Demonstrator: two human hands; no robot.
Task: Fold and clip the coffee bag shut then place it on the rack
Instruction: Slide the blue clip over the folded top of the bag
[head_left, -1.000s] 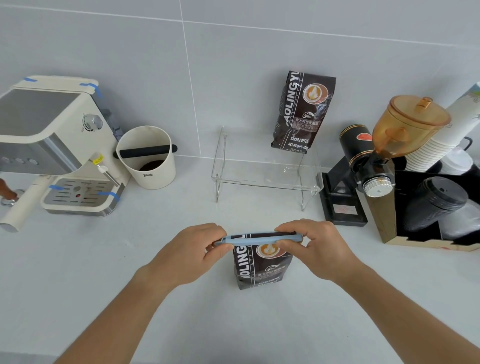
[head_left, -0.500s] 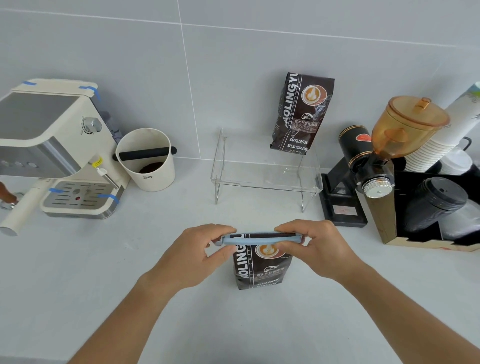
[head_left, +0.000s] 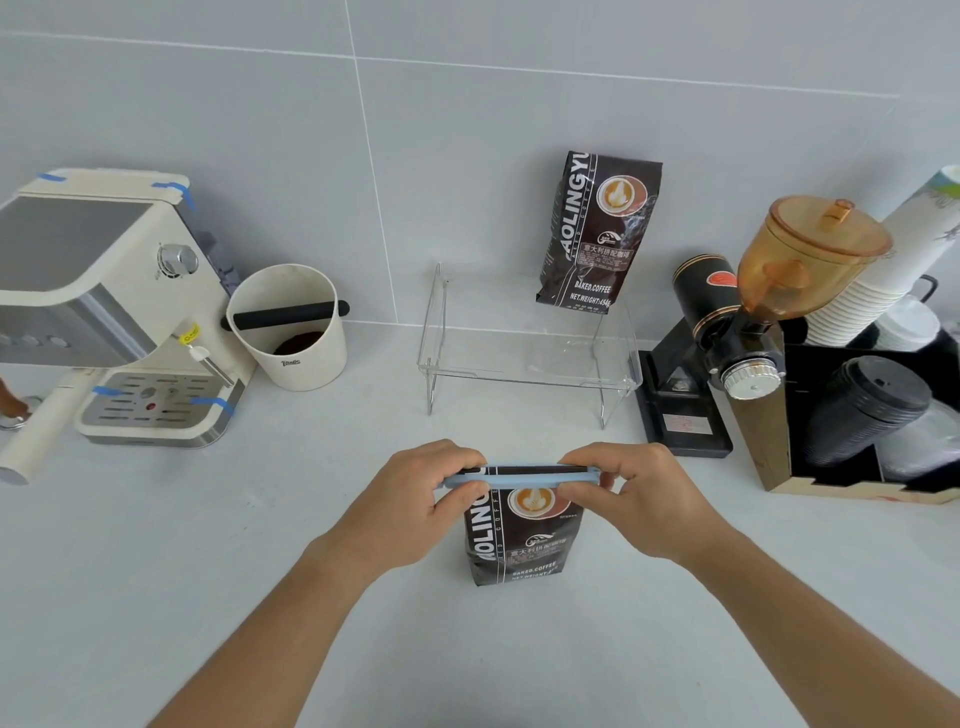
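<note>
Across the pale counter (head_left: 156, 571), the biggest item is the cream espresso machine (head_left: 104, 291) at the far left, with a white knock box (head_left: 291, 332) just beside it. At the far right a black grinder (head_left: 727, 338) with an amber hopper stands next to a holder of paper cups and lids (head_left: 872, 415). Between these, against the tiled wall, sits the clear acrylic rack (head_left: 524, 358); a second coffee bag (head_left: 597, 228) stands on its right rear, leaning on the wall, and the left and front of the shelf look free.

Near the front edge, well apart from the rack, the coffee bag (head_left: 519, 540) stands upright on the counter. Its top appears folded down, and a long light-blue clip (head_left: 519, 480) lies across that fold. The left hand (head_left: 415, 504) pinches the clip's left end, thumb in front and fingers behind; the right hand (head_left: 639, 493) pinches the right end the same way. Both hands are closed on the clip and the fold beneath it.

The step in hand looks like the clipping itself: pressing the clip shut along the fold. Whether it has latched fully cannot be told from this view. The next move would likely call for a squeeze along the whole length until it locks, then a grip on the bag's body, a lift forward, and a landing on the open left part of the shelf, clear of the other bag.
</note>
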